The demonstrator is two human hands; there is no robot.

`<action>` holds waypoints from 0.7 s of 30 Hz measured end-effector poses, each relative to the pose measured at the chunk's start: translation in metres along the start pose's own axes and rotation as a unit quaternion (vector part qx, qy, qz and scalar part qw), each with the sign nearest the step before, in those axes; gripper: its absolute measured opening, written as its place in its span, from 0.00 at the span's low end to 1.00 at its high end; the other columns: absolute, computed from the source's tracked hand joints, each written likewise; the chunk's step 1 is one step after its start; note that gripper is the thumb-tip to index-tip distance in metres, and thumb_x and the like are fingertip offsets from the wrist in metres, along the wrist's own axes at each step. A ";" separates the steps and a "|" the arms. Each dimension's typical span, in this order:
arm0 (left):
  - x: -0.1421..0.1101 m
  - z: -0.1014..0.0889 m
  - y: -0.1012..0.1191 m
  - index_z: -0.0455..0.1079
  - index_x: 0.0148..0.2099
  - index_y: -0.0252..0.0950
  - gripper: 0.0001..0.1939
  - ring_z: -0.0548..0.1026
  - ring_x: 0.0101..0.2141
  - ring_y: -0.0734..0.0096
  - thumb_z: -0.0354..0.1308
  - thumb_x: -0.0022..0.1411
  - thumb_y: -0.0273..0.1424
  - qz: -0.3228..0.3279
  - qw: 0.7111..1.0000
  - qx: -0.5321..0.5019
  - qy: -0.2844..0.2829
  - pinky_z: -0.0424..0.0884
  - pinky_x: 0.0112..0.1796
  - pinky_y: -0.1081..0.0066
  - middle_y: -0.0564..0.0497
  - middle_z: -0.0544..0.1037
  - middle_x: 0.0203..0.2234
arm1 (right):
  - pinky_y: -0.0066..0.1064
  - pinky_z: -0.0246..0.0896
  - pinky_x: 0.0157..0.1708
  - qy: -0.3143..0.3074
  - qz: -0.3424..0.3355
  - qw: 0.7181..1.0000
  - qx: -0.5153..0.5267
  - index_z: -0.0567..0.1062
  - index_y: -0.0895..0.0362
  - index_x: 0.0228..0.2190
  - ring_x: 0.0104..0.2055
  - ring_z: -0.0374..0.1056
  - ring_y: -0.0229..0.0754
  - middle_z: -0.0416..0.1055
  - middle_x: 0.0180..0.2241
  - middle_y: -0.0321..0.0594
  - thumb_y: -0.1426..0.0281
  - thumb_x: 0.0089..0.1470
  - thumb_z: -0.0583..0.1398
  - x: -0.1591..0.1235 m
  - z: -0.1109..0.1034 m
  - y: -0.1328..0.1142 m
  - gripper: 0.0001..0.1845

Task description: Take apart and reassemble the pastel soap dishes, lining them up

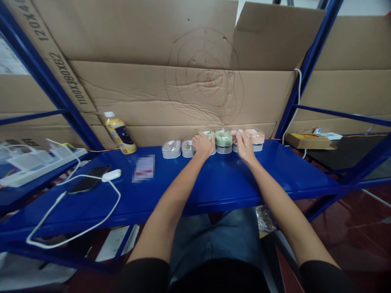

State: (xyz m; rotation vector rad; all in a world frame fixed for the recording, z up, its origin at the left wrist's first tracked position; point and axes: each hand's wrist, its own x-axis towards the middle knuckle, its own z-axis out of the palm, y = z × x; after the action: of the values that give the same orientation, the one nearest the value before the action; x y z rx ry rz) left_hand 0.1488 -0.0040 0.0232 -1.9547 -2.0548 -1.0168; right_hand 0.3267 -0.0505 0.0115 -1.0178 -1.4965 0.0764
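Note:
A row of several small lidded boxes with rounded corners stands along the back of the blue shelf [220, 179]. My left hand [203, 144] wraps over a green-lidded box [208, 133], with the thumb on its right side and the fingers on its left. My right hand [245, 147] is closed on a pink-lidded box [238, 132] and covers much of its front. Between my hands is another green box [224, 140]. A second pink box [256, 138] ends the row at right. Grey boxes, one pale [171, 149] and one darker [187, 148], stand left of my left hand.
A yellow drink bottle [120, 133] stands at the back left, with a blurred-out packet [144, 168] nearby. A phone [90, 179] and a white cable [100, 224] lie at left. Cardboard [137, 85] backs the shelf; blue posts [308, 69] flank it.

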 end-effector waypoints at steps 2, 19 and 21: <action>0.003 -0.009 -0.009 0.62 0.66 0.20 0.35 0.72 0.55 0.37 0.42 0.75 0.48 0.015 1.000 0.003 -0.001 0.66 0.55 0.51 0.24 0.75 0.53 | 0.47 0.71 0.49 -0.005 0.000 1.000 0.001 0.79 0.52 0.37 0.45 0.75 0.51 0.79 0.39 0.47 0.42 0.69 0.46 0.000 0.001 0.001 0.33; 0.036 -0.034 -0.155 0.57 0.70 0.42 0.44 0.69 0.62 0.32 0.64 0.57 0.53 -0.129 0.970 0.102 -0.177 0.69 0.55 0.46 0.28 0.61 0.66 | 0.45 0.71 0.45 -0.037 0.017 0.999 -0.005 0.81 0.53 0.40 0.41 0.75 0.50 0.79 0.38 0.47 0.41 0.68 0.46 -0.003 0.002 0.001 0.35; 0.033 -0.035 -0.157 0.60 0.68 0.40 0.40 0.71 0.60 0.34 0.64 0.58 0.50 -0.134 0.976 0.099 -0.143 0.71 0.54 0.49 0.28 0.63 0.64 | 0.45 0.71 0.44 -0.040 0.024 0.999 0.000 0.81 0.54 0.40 0.38 0.75 0.49 0.79 0.40 0.47 0.42 0.68 0.46 -0.004 0.001 0.000 0.35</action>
State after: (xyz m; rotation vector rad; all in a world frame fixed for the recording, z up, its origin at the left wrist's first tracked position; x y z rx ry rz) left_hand -0.0133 0.0148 0.0088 -1.8494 -2.5166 -0.5627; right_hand 0.3251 -0.0520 0.0081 -1.0611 -1.5442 0.1518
